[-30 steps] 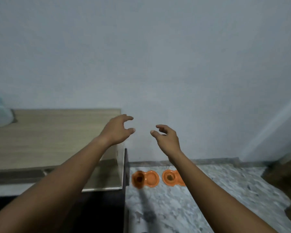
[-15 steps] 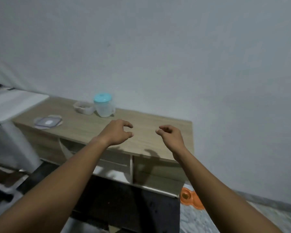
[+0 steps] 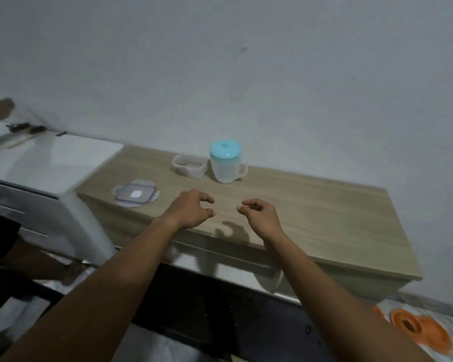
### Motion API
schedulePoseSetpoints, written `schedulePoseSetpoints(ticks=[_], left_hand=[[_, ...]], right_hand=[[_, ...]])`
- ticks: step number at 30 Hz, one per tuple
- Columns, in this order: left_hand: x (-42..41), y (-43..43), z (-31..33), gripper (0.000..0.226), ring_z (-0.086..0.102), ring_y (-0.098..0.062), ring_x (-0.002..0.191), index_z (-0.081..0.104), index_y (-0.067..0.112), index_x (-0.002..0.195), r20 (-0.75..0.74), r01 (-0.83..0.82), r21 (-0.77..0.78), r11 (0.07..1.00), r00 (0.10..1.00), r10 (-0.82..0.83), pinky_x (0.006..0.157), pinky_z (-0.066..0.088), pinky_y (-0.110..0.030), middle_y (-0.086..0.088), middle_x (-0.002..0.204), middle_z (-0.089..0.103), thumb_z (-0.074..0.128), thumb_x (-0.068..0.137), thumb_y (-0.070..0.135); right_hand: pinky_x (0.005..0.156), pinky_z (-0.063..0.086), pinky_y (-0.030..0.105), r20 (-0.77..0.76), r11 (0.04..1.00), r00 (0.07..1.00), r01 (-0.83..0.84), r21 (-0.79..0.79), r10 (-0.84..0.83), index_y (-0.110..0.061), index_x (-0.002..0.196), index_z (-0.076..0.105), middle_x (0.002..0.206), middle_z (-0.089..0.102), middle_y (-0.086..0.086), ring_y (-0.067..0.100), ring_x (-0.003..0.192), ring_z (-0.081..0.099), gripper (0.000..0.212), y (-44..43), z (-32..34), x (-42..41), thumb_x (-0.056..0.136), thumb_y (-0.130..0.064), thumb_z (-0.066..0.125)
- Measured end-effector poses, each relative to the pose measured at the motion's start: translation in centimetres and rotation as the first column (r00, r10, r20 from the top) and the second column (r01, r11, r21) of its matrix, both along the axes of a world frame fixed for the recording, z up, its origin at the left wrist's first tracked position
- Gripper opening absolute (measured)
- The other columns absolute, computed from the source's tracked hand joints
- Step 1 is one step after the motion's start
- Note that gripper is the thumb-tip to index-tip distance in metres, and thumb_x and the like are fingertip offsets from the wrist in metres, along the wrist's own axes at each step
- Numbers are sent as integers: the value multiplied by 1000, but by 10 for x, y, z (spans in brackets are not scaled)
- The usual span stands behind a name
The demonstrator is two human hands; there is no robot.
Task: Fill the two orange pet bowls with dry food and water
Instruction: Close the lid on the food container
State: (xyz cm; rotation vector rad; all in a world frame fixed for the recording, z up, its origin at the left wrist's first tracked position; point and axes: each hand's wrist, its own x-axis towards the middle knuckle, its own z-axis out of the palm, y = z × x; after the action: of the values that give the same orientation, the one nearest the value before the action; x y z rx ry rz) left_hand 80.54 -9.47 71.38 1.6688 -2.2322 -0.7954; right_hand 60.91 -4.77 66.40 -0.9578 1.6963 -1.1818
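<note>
Both hands reach over the counter, and nothing is poured yet.

The left hand (image 3: 191, 209) and right hand (image 3: 261, 215) hang empty, fingers curled apart, above the light wooden counter (image 3: 311, 202). Next, one must probably grab the clear jug with the blue lid (image 3: 225, 163) or the small clear food box (image 3: 188, 166). The orange plastic pet bowls (image 3: 420, 329) sit on the floor, far right.

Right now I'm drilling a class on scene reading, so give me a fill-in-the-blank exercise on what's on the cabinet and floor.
1. The jug on the cabinet has a lid coloured ____.
2. The open tub stands to the jug's ____ in this view.
3. The tub's lid lies ____ on the cabinet, apart from the tub.
4. The left hand and right hand hold ____.

Missing words: blue; left; flat; nothing
</note>
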Motion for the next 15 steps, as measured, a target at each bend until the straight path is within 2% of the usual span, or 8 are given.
schedulePoseSetpoints(ticks=[2, 4, 8, 12, 15], left_hand=[[20, -26, -11, 41, 66, -15, 103, 68, 31, 118, -8, -29, 39, 999, 1000, 29, 96, 49, -30, 0, 124, 67, 73, 79, 43], [38, -46, -18, 41, 65, -15, 105, 67, 30, 118, 16, -48, 74, 996, 999, 46, 94, 48, -29, 1, 126, 65, 73, 79, 42], [81, -92, -31, 42, 63, -16, 110, 67, 27, 120, 76, -76, 99, 992, 995, 68, 96, 46, -29, 1, 133, 61, 73, 81, 39], [130, -140, -52, 42, 62, -20, 113, 68, 24, 118, 148, -120, 92, 989, 983, 105, 98, 47, -32, -1, 129, 64, 75, 79, 37], [171, -186, -69, 41, 57, -23, 120, 68, 24, 119, 221, -140, 51, 989, 967, 126, 100, 44, -32, -2, 132, 61, 73, 79, 35]], right_hand=[[100, 54, 39, 8, 1000, 1000, -21, 22, 20, -26, 96, 74, 103, 76, 1, 21, 103, 70, 15, -31, -8, 17, 82, -27, 80], [98, 54, 38, 18, 998, 999, -44, 49, 43, -27, 92, 72, 104, 76, 0, 20, 102, 70, 13, -56, -17, 34, 82, -27, 80], [87, 54, 35, 36, 994, 997, -69, 88, 66, -23, 97, 75, 95, 74, -4, 19, 93, 69, 18, -102, -37, 74, 81, -28, 81], [86, 54, 37, 17, 982, 996, -86, 167, 85, -22, 99, 76, 96, 75, -2, 18, 88, 68, 23, -135, -55, 113, 79, -29, 82], [70, 50, 34, 5, 973, 996, -83, 217, 84, -22, 92, 74, 87, 71, -1, 17, 71, 62, 22, -169, -67, 145, 73, -32, 82]])
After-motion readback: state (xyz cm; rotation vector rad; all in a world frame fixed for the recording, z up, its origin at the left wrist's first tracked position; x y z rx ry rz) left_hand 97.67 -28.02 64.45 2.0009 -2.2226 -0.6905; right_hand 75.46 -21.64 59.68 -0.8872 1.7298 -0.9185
